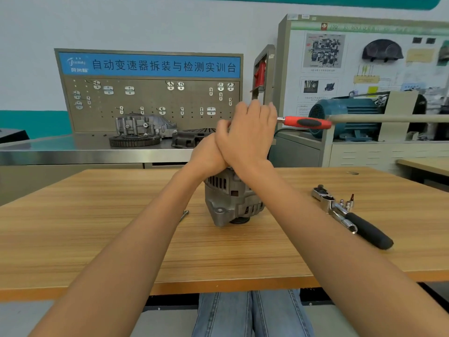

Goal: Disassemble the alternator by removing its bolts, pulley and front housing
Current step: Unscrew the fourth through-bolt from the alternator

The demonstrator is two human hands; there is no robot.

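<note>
The grey alternator (pixel 230 200) stands upright in the middle of the wooden table (pixel 97 239). Both hands sit on its top and hide the pulley end. My right hand (pixel 247 135) grips a red-handled ratchet (pixel 307 122), whose handle sticks out level to the right. My left hand (pixel 209 154) lies under and to the left of the right hand. Its fingers are curled round the alternator's top. What the ratchet's head is fitted on is hidden by the hands.
A black-handled ratchet (pixel 352 215) with small sockets lies on the table to the right. A small metal part (pixel 184 214) lies left of the alternator. Behind, a steel bench (pixel 73 152) carries gearbox parts (pixel 143 128). A blue motor (pixel 345 117) stands at the back right.
</note>
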